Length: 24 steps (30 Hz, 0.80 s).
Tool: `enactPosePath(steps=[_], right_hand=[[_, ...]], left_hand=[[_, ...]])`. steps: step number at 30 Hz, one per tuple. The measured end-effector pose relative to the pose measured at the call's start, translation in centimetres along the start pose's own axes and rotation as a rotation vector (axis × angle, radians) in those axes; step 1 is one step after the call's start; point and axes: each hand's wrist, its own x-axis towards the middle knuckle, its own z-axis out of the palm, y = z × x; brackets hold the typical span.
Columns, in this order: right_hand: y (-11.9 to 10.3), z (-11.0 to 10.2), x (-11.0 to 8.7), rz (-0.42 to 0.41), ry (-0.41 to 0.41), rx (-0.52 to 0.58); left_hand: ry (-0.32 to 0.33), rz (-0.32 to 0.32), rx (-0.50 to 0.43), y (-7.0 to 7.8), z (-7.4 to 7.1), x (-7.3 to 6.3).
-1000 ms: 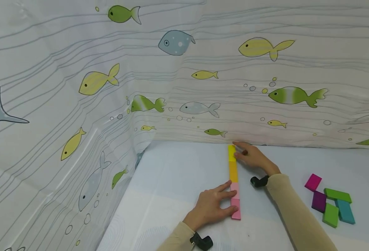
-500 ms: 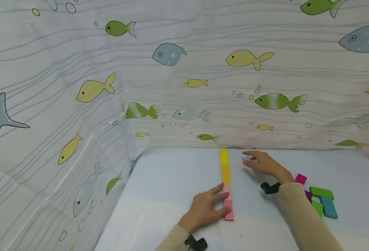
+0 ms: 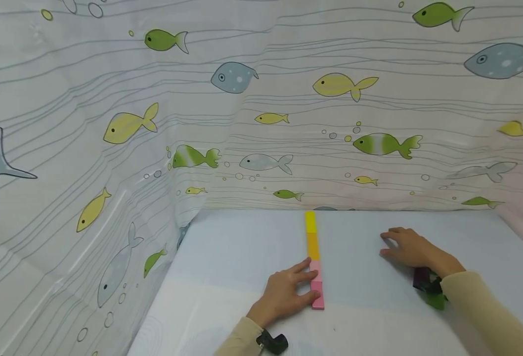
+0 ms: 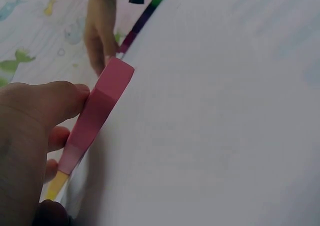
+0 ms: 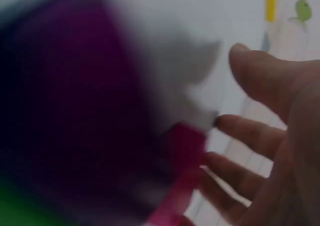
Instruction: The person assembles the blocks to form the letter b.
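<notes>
Ideally, light pressure holds the pink blocks [image 3: 317, 302], lower centre, aligned: the left hand [image 3: 283, 295], fingers spread, touches without clasping them. At right, the right hand [image 3: 417, 249], wide and empty, hovers near a purple block [image 3: 419, 278].

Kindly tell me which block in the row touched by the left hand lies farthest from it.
The yellow block at the far end; the orange block and two pink blocks lie nearer the left hand.

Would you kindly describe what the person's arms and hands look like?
The left sleeve and right sleeve are long, plain and beige. Worn beside them are a black left wrist camera and black right wrist camera. The left hand and right hand are gloveless.
</notes>
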Motion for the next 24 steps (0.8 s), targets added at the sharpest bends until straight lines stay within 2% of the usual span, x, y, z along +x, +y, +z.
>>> enactPosePath(steps=[5, 9, 18, 24], right_hand=[[1.4, 0.8, -2.7, -0.039, 0.054, -0.001], [2.2, 0.6, -4.1, -0.057, 0.058, 0.005], [3.0, 0.4, -6.4, -0.034, 0.073, 0.088], [3.6, 0.2, -7.2, 0.019, 0.064, 0.121]], left_hand=[[-0.013, -0.017, -0.005, -0.1, 0.1, 0.0], [-0.013, -0.021, -0.008, 0.0, 0.1, 0.0], [-0.004, -0.019, 0.006, 0.0, -0.1, -0.2], [-0.017, -0.018, -0.008, 0.0, -0.1, -0.1]])
